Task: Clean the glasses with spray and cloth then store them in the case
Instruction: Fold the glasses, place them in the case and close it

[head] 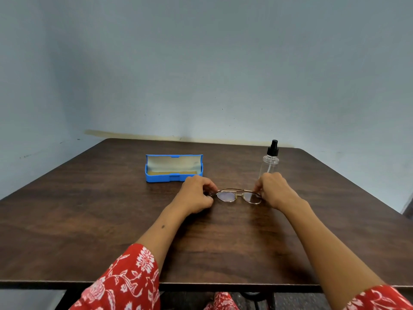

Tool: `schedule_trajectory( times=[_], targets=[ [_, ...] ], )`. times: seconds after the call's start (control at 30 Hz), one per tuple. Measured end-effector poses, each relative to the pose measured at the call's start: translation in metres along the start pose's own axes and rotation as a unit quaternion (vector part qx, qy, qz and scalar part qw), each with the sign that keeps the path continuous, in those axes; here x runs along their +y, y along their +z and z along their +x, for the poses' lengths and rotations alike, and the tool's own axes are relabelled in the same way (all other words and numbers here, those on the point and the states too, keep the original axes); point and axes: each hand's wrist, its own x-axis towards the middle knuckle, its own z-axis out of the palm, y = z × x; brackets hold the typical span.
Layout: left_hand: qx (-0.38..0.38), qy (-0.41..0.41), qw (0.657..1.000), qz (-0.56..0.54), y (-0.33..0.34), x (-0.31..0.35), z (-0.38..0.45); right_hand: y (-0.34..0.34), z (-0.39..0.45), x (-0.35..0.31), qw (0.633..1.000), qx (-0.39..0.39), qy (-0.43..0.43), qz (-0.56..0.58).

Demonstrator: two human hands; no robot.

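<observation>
Gold-coloured thin metal-framed glasses point(238, 195) with 2 clear oval lenses are held just above or on the dark brown wood-grain surface point(89, 209), at the centre of the frame; whether the frame touches the surface cannot be told. The left hand point(196, 194) is closed around the left end of the glasses, its fingers point(209, 186) curled and pinching the frame at the hinge. The right hand point(273, 190) is closed in the same way on the right end, fingertips pinched on the frame. The lenses are seen between the 2 hands, tilted toward the camera.

Behind the left hand, slightly left of centre, a blue rectangular plastic glasses case point(173, 168) is seen standing open on the surface, its lid raised toward the back and a pale lining shown inside. A tan layer is seen in the bottom of the case; what it is cannot be told. Behind the right hand, a clear cylindrical plastic spray bottle point(270, 161) with a black pump top is seen upright, its lower part hidden by the hand.

Red sleeves with a white floral print point(125, 285) are seen at the lower edge of the frame. A pale blue-grey wall point(201, 63) is seen filling the upper half.
</observation>
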Motion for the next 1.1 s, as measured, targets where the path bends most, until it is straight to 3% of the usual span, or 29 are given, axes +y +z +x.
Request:
schedule_trajectory(
  times=[0.17,0.3,0.43,0.6,0.67,0.93,1.03,1.1],
  targets=[
    [0.002,-0.013,0.999,-0.042,-0.005,-0.005,0.000,-0.005,0.000,0.003,0.998,0.004,0.002,0.066],
    [0.037,-0.074,0.980,-0.183,-0.020,-0.013,0.003,-0.016,0.002,0.003,0.969,0.003,0.011,0.245],
    [0.027,-0.142,0.921,-0.362,-0.041,-0.021,-0.002,-0.021,0.010,-0.009,0.858,-0.097,0.046,0.502],
    [0.046,-0.186,0.860,-0.472,-0.064,-0.038,-0.008,-0.013,0.023,-0.031,0.739,-0.177,0.081,0.645],
    [0.057,-0.200,0.846,-0.490,-0.070,-0.044,-0.009,-0.009,0.026,-0.040,0.711,-0.195,0.089,0.670],
    [0.098,-0.228,0.819,-0.516,-0.089,-0.060,-0.011,0.007,0.040,-0.066,0.634,-0.223,0.099,0.734],
    [0.098,-0.245,0.814,-0.518,-0.097,-0.065,-0.012,0.012,0.041,-0.074,0.638,-0.204,0.070,0.739],
    [0.104,-0.249,0.809,-0.522,-0.099,-0.067,-0.013,0.017,0.042,-0.079,0.662,-0.185,0.059,0.724]
  ],
)
